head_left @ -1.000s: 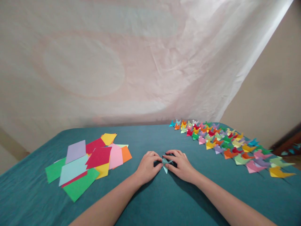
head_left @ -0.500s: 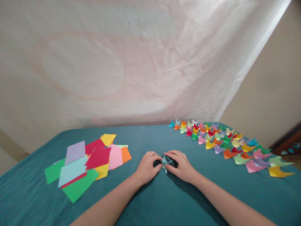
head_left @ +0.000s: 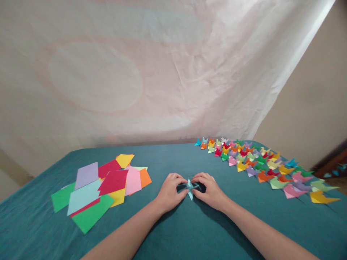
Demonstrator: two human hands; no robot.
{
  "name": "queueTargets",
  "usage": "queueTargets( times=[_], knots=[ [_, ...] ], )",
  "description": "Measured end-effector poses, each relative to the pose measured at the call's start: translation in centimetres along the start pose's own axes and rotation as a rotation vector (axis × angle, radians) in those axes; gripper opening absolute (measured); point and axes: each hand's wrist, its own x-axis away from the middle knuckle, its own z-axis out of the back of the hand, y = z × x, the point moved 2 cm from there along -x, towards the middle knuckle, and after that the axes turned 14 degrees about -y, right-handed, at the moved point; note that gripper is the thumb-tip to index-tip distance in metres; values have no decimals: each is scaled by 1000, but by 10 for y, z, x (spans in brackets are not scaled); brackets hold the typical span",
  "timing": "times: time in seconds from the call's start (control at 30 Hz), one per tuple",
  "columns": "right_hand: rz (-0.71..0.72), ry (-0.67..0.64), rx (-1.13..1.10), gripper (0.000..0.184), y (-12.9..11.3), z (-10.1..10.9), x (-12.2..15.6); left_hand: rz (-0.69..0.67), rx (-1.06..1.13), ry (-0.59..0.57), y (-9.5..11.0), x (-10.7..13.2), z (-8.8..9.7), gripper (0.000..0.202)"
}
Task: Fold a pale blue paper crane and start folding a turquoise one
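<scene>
A small, partly folded piece of light blue paper [head_left: 190, 188] lies between my two hands on the teal cloth of the table [head_left: 189, 231]. My left hand [head_left: 170, 190] pinches its left side with curled fingers. My right hand [head_left: 209, 190] pinches its right side the same way. A thin point of the paper sticks out toward me below the fingers.
A loose pile of flat coloured paper squares [head_left: 100, 187] lies to the left. Rows of several finished folded paper birds [head_left: 260, 164] fill the right side up to the table's edge. A pale sheet [head_left: 135, 72] hangs behind the table.
The hands have stayed in place. The fingers shifted slightly on the blue paper, and its folded shape looks a little tighter and more raised.
</scene>
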Motion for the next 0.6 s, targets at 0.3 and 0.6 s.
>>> queueTargets(
  times=[0.3,0.6],
  knots=[
    [-12,-37,48,23,-1,0,0,-10,-46,-21,0,0,-2,19],
    [-21,-51,53,25,-2,0,1,9,-37,-19,-1,0,-2,19]
  ],
)
